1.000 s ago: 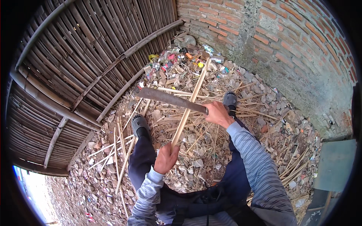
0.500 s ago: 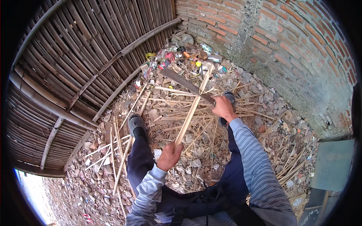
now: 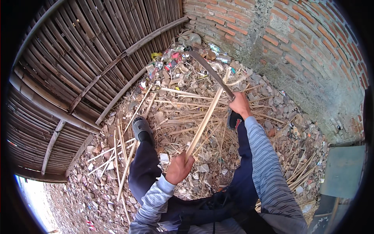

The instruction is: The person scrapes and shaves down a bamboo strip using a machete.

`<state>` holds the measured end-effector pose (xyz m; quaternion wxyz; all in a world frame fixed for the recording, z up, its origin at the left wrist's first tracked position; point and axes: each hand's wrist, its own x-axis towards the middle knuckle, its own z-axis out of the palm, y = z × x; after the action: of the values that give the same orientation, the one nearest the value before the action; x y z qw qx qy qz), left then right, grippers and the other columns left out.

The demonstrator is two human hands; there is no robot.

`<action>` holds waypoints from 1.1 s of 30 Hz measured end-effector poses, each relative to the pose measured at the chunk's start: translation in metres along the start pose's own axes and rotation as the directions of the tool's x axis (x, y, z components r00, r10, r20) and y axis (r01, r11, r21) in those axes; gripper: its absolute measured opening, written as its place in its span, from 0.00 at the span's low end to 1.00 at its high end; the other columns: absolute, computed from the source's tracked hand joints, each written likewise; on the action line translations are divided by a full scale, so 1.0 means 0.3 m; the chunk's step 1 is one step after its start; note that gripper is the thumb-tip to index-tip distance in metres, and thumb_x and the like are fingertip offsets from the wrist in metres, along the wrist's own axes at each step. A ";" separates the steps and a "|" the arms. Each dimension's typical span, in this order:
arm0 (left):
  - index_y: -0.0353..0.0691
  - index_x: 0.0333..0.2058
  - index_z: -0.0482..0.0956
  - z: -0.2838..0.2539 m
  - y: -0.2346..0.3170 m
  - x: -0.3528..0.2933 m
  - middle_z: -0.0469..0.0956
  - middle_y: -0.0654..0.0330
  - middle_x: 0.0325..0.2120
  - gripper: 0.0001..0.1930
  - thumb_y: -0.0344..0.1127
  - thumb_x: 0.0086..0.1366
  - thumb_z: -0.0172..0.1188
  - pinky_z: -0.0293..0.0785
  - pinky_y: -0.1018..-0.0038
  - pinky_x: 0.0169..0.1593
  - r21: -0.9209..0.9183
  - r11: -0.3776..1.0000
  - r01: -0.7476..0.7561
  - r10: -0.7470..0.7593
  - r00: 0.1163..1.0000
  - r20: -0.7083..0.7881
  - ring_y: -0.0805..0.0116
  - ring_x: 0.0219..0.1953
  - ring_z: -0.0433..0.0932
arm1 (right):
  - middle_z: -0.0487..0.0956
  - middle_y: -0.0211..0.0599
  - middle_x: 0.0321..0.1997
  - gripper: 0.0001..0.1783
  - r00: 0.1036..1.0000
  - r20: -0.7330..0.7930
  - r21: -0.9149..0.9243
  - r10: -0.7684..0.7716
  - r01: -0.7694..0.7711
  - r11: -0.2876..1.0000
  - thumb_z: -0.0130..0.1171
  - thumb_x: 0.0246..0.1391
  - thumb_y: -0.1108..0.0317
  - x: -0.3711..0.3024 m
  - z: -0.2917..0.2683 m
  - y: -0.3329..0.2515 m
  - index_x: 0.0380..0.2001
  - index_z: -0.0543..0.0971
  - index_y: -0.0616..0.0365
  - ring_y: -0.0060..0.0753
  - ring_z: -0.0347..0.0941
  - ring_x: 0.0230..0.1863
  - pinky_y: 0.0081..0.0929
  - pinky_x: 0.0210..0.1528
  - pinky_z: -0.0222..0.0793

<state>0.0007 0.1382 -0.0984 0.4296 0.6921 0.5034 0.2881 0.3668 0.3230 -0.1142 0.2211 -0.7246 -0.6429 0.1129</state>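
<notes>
Hands [image 3: 179, 168] around slim pale strip [image 3: 205, 121], dark machete [image 3: 212, 73]

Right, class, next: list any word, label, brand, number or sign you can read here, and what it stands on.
No text can be read.
Colourful litter near the brick wall: any print is too small and blurred.
Long blade in the right hand, pale strip in the left hand: no lettering visible.

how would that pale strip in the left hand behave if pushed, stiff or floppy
The pale strip is probably fairly stiff, since it runs nearly straight beyond the left hand. It looks light, being slender and held one-handed near its end.
</notes>
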 end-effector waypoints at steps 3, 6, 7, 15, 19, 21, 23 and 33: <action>0.27 0.34 0.76 -0.003 -0.010 -0.016 0.74 0.42 0.18 0.16 0.38 0.73 0.58 0.70 0.53 0.29 0.036 0.999 0.034 -0.034 0.999 -0.004 0.44 0.21 0.78 | 0.87 0.54 0.39 0.17 0.999 -0.035 -0.025 0.027 -0.028 0.999 0.67 0.49 0.64 -0.007 -0.009 -0.019 0.44 0.88 0.53 0.62 0.83 0.44 0.51 0.51 0.80; 0.27 0.32 0.75 -0.019 0.022 -0.014 0.75 0.35 0.20 0.14 0.35 0.71 0.60 0.70 0.47 0.28 0.012 1.000 0.024 -0.024 1.000 -0.007 0.31 0.24 0.78 | 0.86 0.56 0.41 0.18 0.999 -0.043 -0.029 -0.030 0.028 0.999 0.68 0.49 0.64 -0.024 0.001 0.025 0.45 0.88 0.51 0.64 0.83 0.46 0.52 0.51 0.79; 0.27 0.34 0.75 -0.035 0.019 -0.025 0.74 0.36 0.19 0.13 0.34 0.71 0.60 0.70 0.47 0.28 0.034 0.999 0.028 -0.028 1.000 -0.008 0.32 0.24 0.77 | 0.86 0.55 0.40 0.19 0.996 -0.018 -0.028 -0.091 0.091 0.995 0.68 0.48 0.64 -0.042 0.003 -0.017 0.46 0.88 0.51 0.63 0.83 0.46 0.51 0.51 0.79; 0.30 0.38 0.76 -0.071 0.040 -0.069 0.73 0.40 0.20 0.08 0.30 0.68 0.62 0.70 0.48 0.25 0.242 0.947 -0.212 0.219 0.976 -0.002 0.36 0.21 0.76 | 0.88 0.48 0.34 0.24 0.900 0.015 -0.101 -0.436 0.435 0.895 0.72 0.41 0.65 -0.064 -0.032 -0.073 0.47 0.88 0.50 0.54 0.85 0.35 0.46 0.44 0.80; 0.34 0.40 0.77 -0.069 0.026 -0.108 0.74 0.39 0.29 0.06 0.25 0.65 0.61 0.72 0.51 0.24 0.329 0.926 -0.185 0.186 0.982 0.029 0.40 0.22 0.78 | 0.88 0.46 0.34 0.22 0.915 -0.009 -0.101 -0.402 0.399 0.911 0.73 0.40 0.65 -0.029 -0.051 -0.077 0.44 0.89 0.47 0.53 0.85 0.38 0.46 0.46 0.80; 0.35 0.39 0.76 -0.076 0.002 -0.128 0.75 0.36 0.36 0.05 0.25 0.64 0.61 0.73 0.52 0.25 0.524 0.760 -0.384 0.363 0.920 0.147 0.43 0.23 0.79 | 0.86 0.49 0.33 0.17 0.984 -0.097 -0.069 -0.149 0.143 0.987 0.70 0.44 0.65 0.011 -0.047 -0.088 0.41 0.88 0.47 0.57 0.83 0.38 0.48 0.48 0.79; 0.33 0.38 0.75 -0.069 0.054 -0.122 0.76 0.35 0.34 0.05 0.26 0.65 0.61 0.73 0.53 0.25 0.412 0.871 -0.268 0.241 0.963 0.118 0.42 0.23 0.80 | 0.86 0.56 0.35 0.14 0.987 -0.158 0.007 -0.009 0.010 1.000 0.69 0.46 0.65 0.061 -0.034 -0.003 0.38 0.87 0.55 0.62 0.84 0.41 0.47 0.48 0.80; 0.28 0.33 0.73 -0.108 0.076 -0.111 0.75 0.41 0.18 0.14 0.36 0.73 0.59 0.70 0.53 0.27 0.033 0.999 0.036 -0.037 0.999 0.033 0.44 0.21 0.78 | 0.84 0.54 0.29 0.14 0.985 -0.169 0.156 -0.039 0.066 0.986 0.69 0.47 0.67 0.002 -0.086 -0.008 0.38 0.86 0.62 0.61 0.83 0.37 0.48 0.43 0.76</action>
<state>-0.0269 0.1137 -0.0619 0.4321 0.6943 0.5132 0.2605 0.3762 0.3192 -0.0904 0.3344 -0.6939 -0.6301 0.0980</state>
